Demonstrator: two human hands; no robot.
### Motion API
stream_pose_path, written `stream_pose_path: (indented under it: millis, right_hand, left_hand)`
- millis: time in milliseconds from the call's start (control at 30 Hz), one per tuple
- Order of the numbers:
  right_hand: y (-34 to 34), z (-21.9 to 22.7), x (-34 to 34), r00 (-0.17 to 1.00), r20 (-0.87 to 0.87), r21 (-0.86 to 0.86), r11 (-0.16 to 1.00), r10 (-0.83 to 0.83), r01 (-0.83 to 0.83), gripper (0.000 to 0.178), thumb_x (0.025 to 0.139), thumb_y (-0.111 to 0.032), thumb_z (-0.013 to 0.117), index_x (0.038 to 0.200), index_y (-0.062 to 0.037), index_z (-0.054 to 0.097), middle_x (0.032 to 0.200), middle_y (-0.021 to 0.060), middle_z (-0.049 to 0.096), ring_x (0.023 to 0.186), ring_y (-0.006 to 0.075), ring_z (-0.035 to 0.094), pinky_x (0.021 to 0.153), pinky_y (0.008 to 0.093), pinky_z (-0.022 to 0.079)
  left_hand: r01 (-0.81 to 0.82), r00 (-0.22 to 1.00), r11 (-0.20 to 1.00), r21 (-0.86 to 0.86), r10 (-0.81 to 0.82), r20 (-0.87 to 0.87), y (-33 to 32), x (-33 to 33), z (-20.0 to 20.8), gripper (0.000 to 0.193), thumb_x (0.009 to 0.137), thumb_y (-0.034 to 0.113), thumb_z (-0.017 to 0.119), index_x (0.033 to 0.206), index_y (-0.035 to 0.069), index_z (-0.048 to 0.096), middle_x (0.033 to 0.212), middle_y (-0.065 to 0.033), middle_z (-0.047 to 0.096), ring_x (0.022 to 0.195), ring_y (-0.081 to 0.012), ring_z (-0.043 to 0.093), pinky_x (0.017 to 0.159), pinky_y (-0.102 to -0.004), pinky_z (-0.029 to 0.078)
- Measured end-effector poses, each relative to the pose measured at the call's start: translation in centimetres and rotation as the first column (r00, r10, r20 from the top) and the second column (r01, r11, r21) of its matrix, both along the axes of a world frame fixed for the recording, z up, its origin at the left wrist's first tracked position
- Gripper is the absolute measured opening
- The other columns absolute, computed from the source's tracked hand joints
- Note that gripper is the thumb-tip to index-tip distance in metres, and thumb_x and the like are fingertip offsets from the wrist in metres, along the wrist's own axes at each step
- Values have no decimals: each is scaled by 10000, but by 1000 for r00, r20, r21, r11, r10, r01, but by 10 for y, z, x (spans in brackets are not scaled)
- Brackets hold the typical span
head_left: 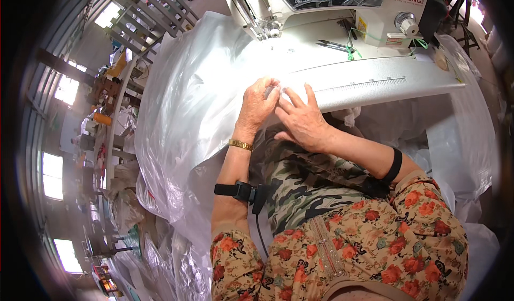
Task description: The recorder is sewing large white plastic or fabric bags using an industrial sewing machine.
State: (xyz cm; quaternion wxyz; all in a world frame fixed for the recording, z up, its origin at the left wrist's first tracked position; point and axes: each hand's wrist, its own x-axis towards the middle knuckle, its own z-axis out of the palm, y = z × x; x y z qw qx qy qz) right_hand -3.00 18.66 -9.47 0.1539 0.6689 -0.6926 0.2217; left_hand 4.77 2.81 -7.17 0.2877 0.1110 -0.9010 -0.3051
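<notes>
A wide sheet of translucent plastic (182, 103) drapes over the left side of the sewing table and hangs down beside my left arm. My left hand (258, 105) is at the table's front edge, its thumb and fingers pinched together on what looks like a bit of this plastic. Close beside it, my right hand (304, 120) has its fingers spread and slightly bent, with the thumb apart. Its fingertips reach toward the left fingertips; whether they touch the plastic is hard to make out. Beyond both hands stands a white sewing machine (332, 20), its needle area (273, 31) over the bright tabletop.
Dark thread snips (334, 46) and green thread (350, 49) lie under the machine arm. A printed ruler scale (369, 81) runs along the table's front. More plastic (460, 140) hangs at the right. A cluttered workbench (120, 113) and slatted racks (152, 12) stand at the left.
</notes>
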Motion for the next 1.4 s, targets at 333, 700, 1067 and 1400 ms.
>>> stream_pose_path:
  millis: [333, 700, 1067, 1400]
  right_hand:
    - [46, -16, 33, 881, 265, 32, 909, 393, -415, 615, 853, -290, 700, 1360, -28, 471, 1307, 186, 535, 1256, 284, 509, 1092, 529, 303]
    - [43, -7, 26, 585, 802, -139, 990, 125, -22, 467, 900, -139, 617, 1334, -15, 496, 1279, 179, 533, 922, 292, 644, 851, 372, 516]
    - [27, -20, 25, 102, 969, -233, 967, 223, 105, 452, 919, -85, 569, 1348, 38, 493, 1181, 123, 594, 855, 115, 576, 805, 265, 516]
    - [27, -38, 34, -42, 947, -319, 948, 318, 4, 454, 949, -76, 538, 1371, 71, 457, 1301, 161, 554, 1029, 164, 604, 892, 294, 525]
  left_hand:
    - [-15, 998, 999, -46, 12, -55, 8, -2, -8, 118, 856, 70, 617, 947, -3, 630, 1014, -127, 693, 915, -244, 639, 818, -341, 503]
    - [-19, 999, 998, 62, 21, -33, 7, -6, -13, 100, 871, 81, 623, 931, 3, 641, 1039, -114, 701, 918, -189, 634, 784, -325, 509]
    - [3, 999, 1000, 26, -2, -50, 8, -9, -13, 103, 876, 84, 631, 928, -4, 646, 1049, -115, 707, 893, -175, 646, 777, -312, 516]
    - [-11, 1000, 1000, -6, 11, -25, 12, -8, -7, 103, 866, 71, 642, 931, -9, 641, 1045, -146, 705, 938, -221, 673, 820, -335, 524]
